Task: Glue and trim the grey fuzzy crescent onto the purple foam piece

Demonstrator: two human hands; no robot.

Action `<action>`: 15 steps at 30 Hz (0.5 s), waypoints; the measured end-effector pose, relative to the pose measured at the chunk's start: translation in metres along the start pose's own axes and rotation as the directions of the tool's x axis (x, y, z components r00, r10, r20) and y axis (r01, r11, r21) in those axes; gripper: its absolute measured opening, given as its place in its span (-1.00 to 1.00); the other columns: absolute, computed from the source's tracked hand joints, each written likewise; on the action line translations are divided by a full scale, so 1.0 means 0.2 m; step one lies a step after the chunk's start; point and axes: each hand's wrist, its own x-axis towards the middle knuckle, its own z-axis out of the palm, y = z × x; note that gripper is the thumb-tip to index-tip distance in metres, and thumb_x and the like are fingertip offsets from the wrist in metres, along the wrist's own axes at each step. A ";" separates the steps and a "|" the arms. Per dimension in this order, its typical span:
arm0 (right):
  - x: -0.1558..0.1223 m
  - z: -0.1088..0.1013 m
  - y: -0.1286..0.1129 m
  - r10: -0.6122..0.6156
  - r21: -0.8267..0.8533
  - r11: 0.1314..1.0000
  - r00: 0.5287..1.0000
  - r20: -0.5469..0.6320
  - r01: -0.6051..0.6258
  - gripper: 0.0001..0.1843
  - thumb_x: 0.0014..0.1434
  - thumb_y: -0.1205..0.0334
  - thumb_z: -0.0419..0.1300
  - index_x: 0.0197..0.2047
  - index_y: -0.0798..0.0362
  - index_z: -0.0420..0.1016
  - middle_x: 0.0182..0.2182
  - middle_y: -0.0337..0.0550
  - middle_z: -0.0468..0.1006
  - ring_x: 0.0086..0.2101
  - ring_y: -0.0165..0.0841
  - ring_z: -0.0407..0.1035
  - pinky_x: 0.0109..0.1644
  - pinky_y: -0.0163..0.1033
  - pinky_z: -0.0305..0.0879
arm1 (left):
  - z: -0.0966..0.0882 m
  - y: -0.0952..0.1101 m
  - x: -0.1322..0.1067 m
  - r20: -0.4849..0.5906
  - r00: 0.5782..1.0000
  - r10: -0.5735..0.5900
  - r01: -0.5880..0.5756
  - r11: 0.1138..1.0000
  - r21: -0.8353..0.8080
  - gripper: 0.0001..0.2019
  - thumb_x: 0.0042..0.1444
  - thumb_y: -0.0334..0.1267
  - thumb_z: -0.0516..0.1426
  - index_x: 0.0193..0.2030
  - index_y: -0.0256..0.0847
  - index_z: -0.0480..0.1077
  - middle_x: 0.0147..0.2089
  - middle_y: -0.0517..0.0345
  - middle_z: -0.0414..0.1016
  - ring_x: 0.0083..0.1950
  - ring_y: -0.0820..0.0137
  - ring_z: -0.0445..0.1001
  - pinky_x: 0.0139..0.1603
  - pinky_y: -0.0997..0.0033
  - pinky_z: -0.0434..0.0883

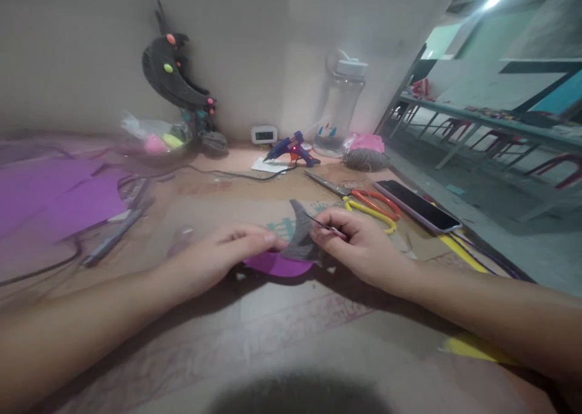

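Between my hands is a grey yarn-wrapped piece with a pointed, curved upper tip. Its lower part meets a flat purple piece with a rounded edge; whether the two are joined I cannot tell. My left hand is closed, thumb and fingers pinching the left side of the grey piece near the purple edge. With thumb and forefinger, my right hand pinches a thin dark stick-like thing, whose tip crosses in front of the grey piece. The right fingertips also touch or nearly touch the grey piece's right side.
Scissors and a phone lie beyond my right hand. Along the wall stand a glue gun, a small digital clock, a clear bottle and grey yarn. Purple sheets lie left; a dark crescent decoration leans behind.
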 end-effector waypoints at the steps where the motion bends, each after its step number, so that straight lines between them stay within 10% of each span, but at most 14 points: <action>1: 0.00 0.00 0.01 0.011 0.010 1.000 1.000 0.015 -0.011 -0.77 0.23 0.10 0.11 -0.40 0.03 0.30 -0.61 -0.38 0.26 -0.60 -0.51 0.19 -0.54 -0.41 0.15 | -0.01 0.00 0.01 0.058 0.997 -0.043 0.048 0.996 -0.078 -0.65 0.16 0.05 0.09 -0.32 -0.11 0.61 -0.20 0.06 0.64 -0.14 0.22 0.53 -0.14 0.33 0.46; 11: 0.03 0.01 0.04 -0.156 -0.166 0.972 0.986 0.058 0.164 -0.82 0.22 0.18 0.15 -0.37 0.08 0.40 -0.56 -0.35 0.29 -0.54 -0.52 0.16 -0.46 -0.40 0.09 | -0.02 -0.02 0.04 0.237 0.968 -0.077 0.126 0.972 -0.200 -0.68 0.10 0.04 0.14 -0.37 -0.18 0.52 -0.36 0.12 0.53 -0.33 0.36 0.45 -0.28 0.41 0.40; 15: 0.02 0.01 0.03 -0.143 -0.163 0.976 0.989 0.034 0.146 -0.82 0.22 0.17 0.16 -0.37 0.08 0.41 -0.56 -0.35 0.33 -0.52 -0.51 0.21 -0.42 -0.39 0.13 | 0.02 0.00 0.02 0.220 0.970 -0.105 0.105 0.994 0.011 -0.72 0.09 0.01 0.17 -0.40 -0.18 0.49 -0.50 0.26 0.39 -0.48 0.48 0.30 -0.49 0.52 0.24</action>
